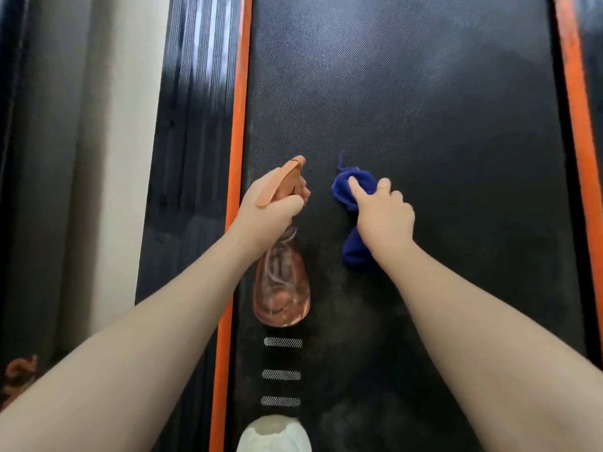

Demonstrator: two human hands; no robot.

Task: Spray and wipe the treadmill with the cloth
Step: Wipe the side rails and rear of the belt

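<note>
The treadmill's black textured belt (pixel 424 125) fills the view, framed by orange side strips (pixel 239 93). My left hand (pixel 267 210) grips a clear peach-tinted spray bottle (pixel 282 288) by its neck, fingers curled round the trigger; its orange nozzle (pixel 295 163) points away from me over the belt's left part. My right hand (pixel 385 216) grips a bunched blue cloth (pixel 355 190) held against the belt just right of the bottle. Part of the cloth hangs out below my wrist.
A glossy black ribbed side rail (pixel 192 125) runs left of the orange strip, with pale floor (pixel 114 158) beyond it. White dashed marks (pixel 282 375) line the belt near me. A pale shoe tip (pixel 274 435) stands on the belt at the bottom edge.
</note>
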